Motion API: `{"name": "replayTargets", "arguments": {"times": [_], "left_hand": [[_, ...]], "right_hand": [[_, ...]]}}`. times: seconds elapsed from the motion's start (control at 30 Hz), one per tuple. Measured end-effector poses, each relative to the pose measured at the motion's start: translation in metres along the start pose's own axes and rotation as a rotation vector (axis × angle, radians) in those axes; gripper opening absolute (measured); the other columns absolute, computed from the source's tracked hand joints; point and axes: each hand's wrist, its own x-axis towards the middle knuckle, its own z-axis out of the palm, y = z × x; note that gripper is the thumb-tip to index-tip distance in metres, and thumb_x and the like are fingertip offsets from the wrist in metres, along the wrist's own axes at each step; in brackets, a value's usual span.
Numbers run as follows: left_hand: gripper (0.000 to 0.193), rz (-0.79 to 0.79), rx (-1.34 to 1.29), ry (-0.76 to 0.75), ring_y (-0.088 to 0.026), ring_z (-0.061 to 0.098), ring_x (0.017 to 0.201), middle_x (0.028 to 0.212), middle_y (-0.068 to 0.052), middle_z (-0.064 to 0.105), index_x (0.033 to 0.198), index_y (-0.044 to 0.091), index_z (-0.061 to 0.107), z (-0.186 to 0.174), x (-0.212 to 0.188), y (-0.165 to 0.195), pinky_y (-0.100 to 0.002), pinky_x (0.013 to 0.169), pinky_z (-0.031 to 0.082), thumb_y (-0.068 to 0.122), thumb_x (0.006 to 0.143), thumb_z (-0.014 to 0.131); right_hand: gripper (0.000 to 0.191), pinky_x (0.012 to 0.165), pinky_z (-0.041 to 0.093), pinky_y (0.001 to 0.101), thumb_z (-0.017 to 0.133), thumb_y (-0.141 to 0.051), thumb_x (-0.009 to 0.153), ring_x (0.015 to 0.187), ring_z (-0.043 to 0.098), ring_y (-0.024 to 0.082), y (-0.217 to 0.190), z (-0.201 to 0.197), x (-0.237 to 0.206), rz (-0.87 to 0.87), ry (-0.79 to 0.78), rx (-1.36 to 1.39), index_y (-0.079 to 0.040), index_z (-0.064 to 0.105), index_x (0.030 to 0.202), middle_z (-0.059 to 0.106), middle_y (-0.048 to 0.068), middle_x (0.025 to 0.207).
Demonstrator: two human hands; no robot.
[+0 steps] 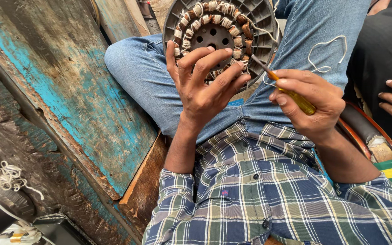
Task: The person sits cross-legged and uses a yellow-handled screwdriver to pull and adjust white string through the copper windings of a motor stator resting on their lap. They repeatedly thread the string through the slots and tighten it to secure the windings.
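While the left hand [203, 88] spreads open fingers [214, 59] against a motor coil [218, 34] (propped on jeans), the right hand [311, 102] grips a screwdriver [291, 93].

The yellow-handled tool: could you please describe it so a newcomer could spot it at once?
Start at the round grey motor stator with copper coils on the denim lap. Just right of it, the right hand grips a slim screwdriver with a translucent yellow handle, the only bright yellow rod there.

blue-green plaid shirt [268, 199], blue jeans [150, 77], yellow-handled screwdriver [296, 97], peeling turquoise board [69, 90]
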Motion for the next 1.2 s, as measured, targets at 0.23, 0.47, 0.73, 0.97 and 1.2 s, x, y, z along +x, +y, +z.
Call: {"name": "replayTargets", "arguments": {"times": [0.23,0.47,0.73,0.97,1.2], "left_hand": [[0.020,0.007,-0.018,0.019,-0.018,0.055,0.122,0.120,0.009,0.066,0.099,0.028,0.077,0.004,-0.002,-0.002,-0.059,0.129,0.014,0.041,0.089,0.089],[0.019,0.022,-0.022,0.046,-0.016,0.056,0.121,0.118,0.011,0.067,0.096,0.028,0.076,0.006,-0.001,-0.003,-0.058,0.130,0.012,0.041,0.088,0.088],[0.027,-0.030,-0.060,0.021,-0.017,0.053,0.125,0.127,0.010,0.062,0.103,0.027,0.077,0.004,-0.005,-0.004,-0.056,0.131,0.014,0.045,0.088,0.089],[0.022,-0.009,-0.039,0.013,-0.017,0.049,0.130,0.131,0.010,0.061,0.105,0.033,0.078,0.006,-0.009,-0.005,-0.054,0.132,0.011,0.043,0.089,0.089],[0.019,0.002,-0.064,0.005,-0.017,0.048,0.131,0.135,0.011,0.059,0.107,0.033,0.078,0.002,-0.014,-0.003,-0.055,0.134,0.011,0.040,0.093,0.088]], "right_hand": [[0.022,0.079,0.064,0.0249,0.074,0.009,0.097,0.094,0.075,0.021,-0.001,-0.001,-0.003,-0.022,-0.011,-0.132,0.004,0.070,0.118,0.071,0.024,0.123],[0.020,0.078,0.065,0.0244,0.070,0.008,0.099,0.092,0.075,0.019,0.001,0.001,-0.003,0.035,-0.013,-0.048,0.003,0.070,0.119,0.071,0.024,0.124],[0.019,0.080,0.065,0.0263,0.066,0.004,0.104,0.093,0.075,0.020,-0.005,0.000,-0.002,0.062,0.012,0.061,0.005,0.067,0.123,0.068,0.026,0.124],[0.029,0.074,0.062,0.0245,0.066,-0.011,0.101,0.089,0.070,0.015,-0.016,-0.009,0.013,0.096,0.067,0.152,0.001,0.049,0.121,0.062,0.019,0.122],[0.037,0.074,0.063,0.0245,0.064,-0.011,0.102,0.091,0.071,0.017,-0.028,-0.009,0.031,0.034,0.005,0.086,0.004,0.050,0.133,0.054,0.021,0.133]]}}
